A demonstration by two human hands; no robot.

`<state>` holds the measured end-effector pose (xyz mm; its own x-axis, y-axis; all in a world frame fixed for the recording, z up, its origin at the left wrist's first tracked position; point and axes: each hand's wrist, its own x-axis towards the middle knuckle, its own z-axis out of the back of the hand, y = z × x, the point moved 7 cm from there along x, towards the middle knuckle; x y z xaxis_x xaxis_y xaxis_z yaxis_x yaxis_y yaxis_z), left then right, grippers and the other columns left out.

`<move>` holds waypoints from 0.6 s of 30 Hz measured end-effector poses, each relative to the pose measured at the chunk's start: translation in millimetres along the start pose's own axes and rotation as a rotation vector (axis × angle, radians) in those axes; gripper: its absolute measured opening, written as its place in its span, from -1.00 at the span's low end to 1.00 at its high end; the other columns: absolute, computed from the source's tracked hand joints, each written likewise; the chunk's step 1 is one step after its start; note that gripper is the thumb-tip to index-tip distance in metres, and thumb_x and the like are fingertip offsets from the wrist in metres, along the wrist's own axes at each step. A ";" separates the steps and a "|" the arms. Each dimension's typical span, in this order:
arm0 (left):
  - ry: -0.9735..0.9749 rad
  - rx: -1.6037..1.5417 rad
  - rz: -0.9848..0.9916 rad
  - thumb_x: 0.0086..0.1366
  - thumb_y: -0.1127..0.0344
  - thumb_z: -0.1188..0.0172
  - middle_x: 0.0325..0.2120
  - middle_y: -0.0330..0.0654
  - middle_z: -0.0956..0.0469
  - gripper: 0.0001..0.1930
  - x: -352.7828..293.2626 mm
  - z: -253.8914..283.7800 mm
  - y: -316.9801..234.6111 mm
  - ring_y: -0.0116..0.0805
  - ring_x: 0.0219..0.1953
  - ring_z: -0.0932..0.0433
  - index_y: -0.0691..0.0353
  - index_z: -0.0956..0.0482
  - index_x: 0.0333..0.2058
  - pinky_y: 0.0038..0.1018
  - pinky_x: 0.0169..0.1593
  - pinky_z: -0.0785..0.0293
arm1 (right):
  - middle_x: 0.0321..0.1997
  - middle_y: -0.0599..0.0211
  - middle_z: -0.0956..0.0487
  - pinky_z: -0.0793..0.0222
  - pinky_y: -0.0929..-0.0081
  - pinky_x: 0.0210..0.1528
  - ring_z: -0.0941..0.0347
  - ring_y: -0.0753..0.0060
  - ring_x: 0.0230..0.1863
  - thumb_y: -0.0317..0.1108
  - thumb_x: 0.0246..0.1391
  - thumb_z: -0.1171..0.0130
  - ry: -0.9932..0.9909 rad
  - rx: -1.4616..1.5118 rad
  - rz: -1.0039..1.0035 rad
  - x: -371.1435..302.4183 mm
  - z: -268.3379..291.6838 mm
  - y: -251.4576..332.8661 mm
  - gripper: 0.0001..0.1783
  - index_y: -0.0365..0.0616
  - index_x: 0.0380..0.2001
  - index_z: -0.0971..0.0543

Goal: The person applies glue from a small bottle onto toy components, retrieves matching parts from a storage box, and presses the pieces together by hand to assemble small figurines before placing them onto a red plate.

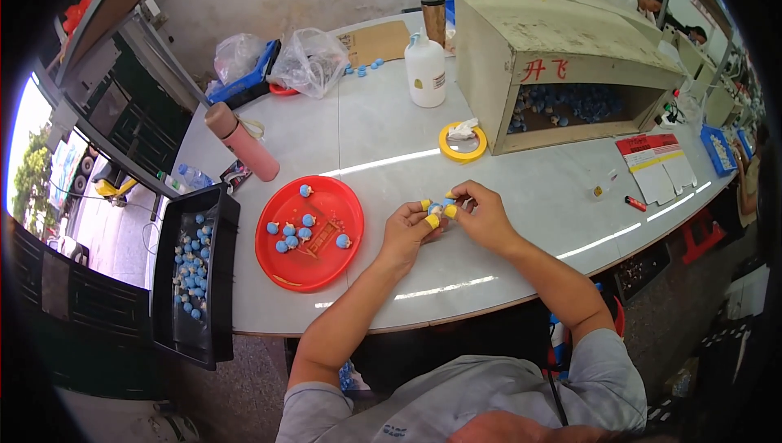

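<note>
My left hand and my right hand meet over the table, both closed at the fingertips on a small blue-and-white figure part. Yellow covers wrap several of my fingertips. The fingers hide much of the part, so its exact shape cannot be made out. Left of my hands, a red round tray carries several small round blue pieces with pale bits on them. More such blue pieces lie in a black bin at the table's left edge.
A pink bottle stands behind the red tray. Farther back are a white squeeze bottle, a yellow tape roll and a beige box with blue pieces inside. A red marker and cards lie right. Other people sit beyond.
</note>
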<state>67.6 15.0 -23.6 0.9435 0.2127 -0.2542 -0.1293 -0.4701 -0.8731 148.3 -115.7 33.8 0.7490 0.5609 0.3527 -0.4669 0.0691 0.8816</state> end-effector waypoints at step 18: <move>0.117 -0.225 0.113 0.32 0.42 -0.11 -0.12 -0.07 -0.54 -0.71 0.7 -2.3 7.9 -0.28 -0.11 -0.60 0.31 -0.38 -0.01 -0.52 -0.05 -0.59 | -0.25 0.32 -0.56 -0.40 0.58 -0.17 -0.47 0.56 -0.24 -0.51 0.01 -0.25 0.057 0.291 -0.078 -5.9 -2.1 -23.5 -0.75 -0.28 -0.22 -0.49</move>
<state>67.9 9.4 -29.8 0.9575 0.0536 -0.2834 -0.1771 -0.6662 -0.7245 153.9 -118.9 10.3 0.7461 0.6088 0.2696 -0.2488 -0.1207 0.9610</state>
